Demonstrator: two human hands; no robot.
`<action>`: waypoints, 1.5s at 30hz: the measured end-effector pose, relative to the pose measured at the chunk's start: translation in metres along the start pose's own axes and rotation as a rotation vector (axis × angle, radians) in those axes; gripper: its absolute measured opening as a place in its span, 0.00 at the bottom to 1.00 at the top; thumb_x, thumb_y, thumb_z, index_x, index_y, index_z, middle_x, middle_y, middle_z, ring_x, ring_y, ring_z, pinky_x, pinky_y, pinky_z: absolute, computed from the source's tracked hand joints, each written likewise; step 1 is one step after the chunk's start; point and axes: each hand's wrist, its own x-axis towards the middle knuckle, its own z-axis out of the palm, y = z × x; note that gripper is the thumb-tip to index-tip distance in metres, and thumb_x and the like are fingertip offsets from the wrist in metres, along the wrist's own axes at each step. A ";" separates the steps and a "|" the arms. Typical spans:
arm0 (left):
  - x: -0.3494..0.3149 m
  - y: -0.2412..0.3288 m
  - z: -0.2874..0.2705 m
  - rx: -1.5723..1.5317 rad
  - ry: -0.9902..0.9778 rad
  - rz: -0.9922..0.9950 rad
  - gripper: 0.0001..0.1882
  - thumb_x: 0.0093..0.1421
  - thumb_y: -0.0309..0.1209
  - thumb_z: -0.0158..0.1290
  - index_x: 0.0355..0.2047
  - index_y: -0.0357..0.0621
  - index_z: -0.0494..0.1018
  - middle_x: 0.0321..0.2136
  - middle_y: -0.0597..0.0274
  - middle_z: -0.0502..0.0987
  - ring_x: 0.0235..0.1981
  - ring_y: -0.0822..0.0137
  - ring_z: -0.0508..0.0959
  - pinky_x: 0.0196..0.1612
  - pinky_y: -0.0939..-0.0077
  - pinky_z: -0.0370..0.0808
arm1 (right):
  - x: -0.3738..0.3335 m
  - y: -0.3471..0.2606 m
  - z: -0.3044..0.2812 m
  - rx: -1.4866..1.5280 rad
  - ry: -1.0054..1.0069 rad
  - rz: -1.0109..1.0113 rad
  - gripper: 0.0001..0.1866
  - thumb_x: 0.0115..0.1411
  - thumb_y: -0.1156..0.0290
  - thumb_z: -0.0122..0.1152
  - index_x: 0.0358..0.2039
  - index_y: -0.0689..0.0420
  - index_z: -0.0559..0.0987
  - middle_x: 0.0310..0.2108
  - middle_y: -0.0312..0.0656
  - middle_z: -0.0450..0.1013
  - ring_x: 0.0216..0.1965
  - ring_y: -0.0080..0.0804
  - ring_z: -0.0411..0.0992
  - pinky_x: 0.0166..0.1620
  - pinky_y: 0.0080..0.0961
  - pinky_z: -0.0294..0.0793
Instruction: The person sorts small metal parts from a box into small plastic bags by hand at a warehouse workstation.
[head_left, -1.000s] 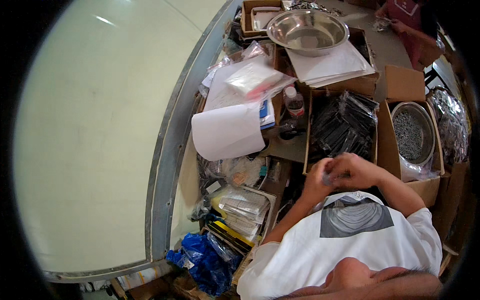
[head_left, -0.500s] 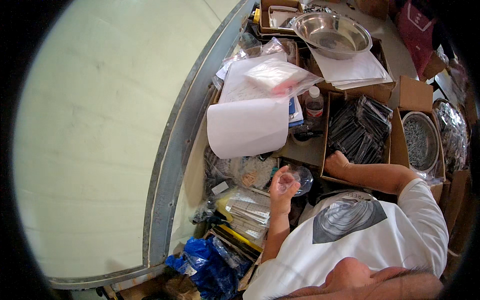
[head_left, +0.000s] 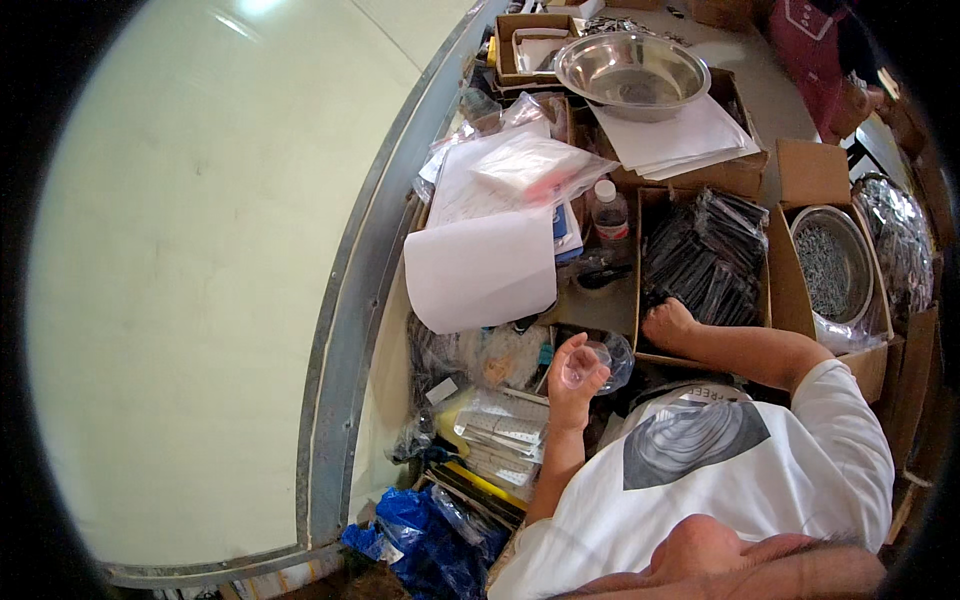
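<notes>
My left hand (head_left: 573,378) is raised in front of my chest, closed on a small clear plastic bag (head_left: 608,357). My right hand (head_left: 667,323) reaches forward to the near edge of a cardboard box (head_left: 640,250) packed with several black packets (head_left: 705,258). Its fingers are curled down among the packets, and I cannot tell whether they grip one. My white T-shirt with a grey print (head_left: 700,440) fills the lower right.
A curled white sheet (head_left: 480,268) and clear bags lie left of the box, with a small bottle (head_left: 610,212) beside them. A steel bowl (head_left: 630,65) sits on papers at the back. A box holding a bowl of small metal parts (head_left: 828,262) stands to the right. A blue bag (head_left: 420,525) lies low left.
A second ago both hands were together at my chest. The right hand has moved forward into the box of black packets, while the left stays up holding the clear bag.
</notes>
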 end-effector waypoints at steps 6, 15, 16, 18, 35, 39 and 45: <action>-0.005 -0.004 -0.001 -0.014 0.019 -0.015 0.32 0.47 0.24 0.65 0.52 0.40 0.66 0.33 0.69 0.71 0.35 0.77 0.70 0.42 0.83 0.67 | -0.071 0.015 -0.067 0.285 0.319 0.017 0.14 0.53 0.65 0.58 0.41 0.51 0.78 0.42 0.45 0.73 0.35 0.41 0.76 0.33 0.38 0.74; 0.006 -0.010 0.027 -0.109 -0.132 -0.121 0.31 0.47 0.24 0.65 0.52 0.40 0.67 0.33 0.69 0.71 0.36 0.76 0.70 0.43 0.83 0.67 | -0.101 0.085 -0.016 -0.009 0.138 0.044 0.14 0.54 0.72 0.56 0.43 0.50 0.78 0.41 0.45 0.71 0.31 0.37 0.76 0.30 0.32 0.76; 0.008 -0.009 0.031 -0.111 -0.151 -0.143 0.31 0.47 0.24 0.65 0.52 0.40 0.67 0.33 0.69 0.71 0.36 0.76 0.70 0.43 0.83 0.67 | -0.102 0.085 -0.019 -0.003 0.185 0.031 0.12 0.54 0.71 0.56 0.40 0.51 0.78 0.40 0.45 0.71 0.31 0.37 0.76 0.31 0.32 0.76; 0.014 -0.009 0.041 -0.111 -0.197 -0.192 0.31 0.47 0.25 0.65 0.52 0.40 0.67 0.33 0.69 0.71 0.36 0.76 0.70 0.43 0.82 0.67 | -0.105 0.085 -0.022 0.015 0.279 0.012 0.09 0.52 0.70 0.57 0.36 0.52 0.79 0.40 0.44 0.70 0.32 0.37 0.76 0.31 0.31 0.76; 0.063 -0.047 0.159 -0.290 -0.746 -0.806 0.43 0.44 0.46 0.67 0.56 0.38 0.61 0.36 0.65 0.69 0.38 0.68 0.71 0.45 0.73 0.69 | -0.211 0.101 -0.050 1.388 1.037 -0.095 0.09 0.48 0.74 0.69 0.25 0.62 0.76 0.27 0.40 0.73 0.29 0.30 0.72 0.33 0.23 0.70; 0.064 -0.049 0.190 -0.172 -0.996 -0.692 0.43 0.48 0.48 0.63 0.58 0.38 0.59 0.36 0.64 0.70 0.39 0.68 0.71 0.46 0.73 0.69 | -0.237 0.121 -0.018 1.423 1.350 0.103 0.09 0.46 0.76 0.69 0.25 0.62 0.76 0.26 0.40 0.73 0.27 0.29 0.71 0.31 0.23 0.70; 0.072 -0.076 0.233 -0.392 -0.818 -1.074 0.37 0.48 0.29 0.63 0.58 0.41 0.60 0.40 0.65 0.69 0.41 0.71 0.71 0.46 0.78 0.67 | -0.277 0.117 -0.013 1.126 1.276 0.069 0.07 0.45 0.75 0.68 0.25 0.58 0.79 0.26 0.40 0.74 0.27 0.34 0.75 0.30 0.24 0.73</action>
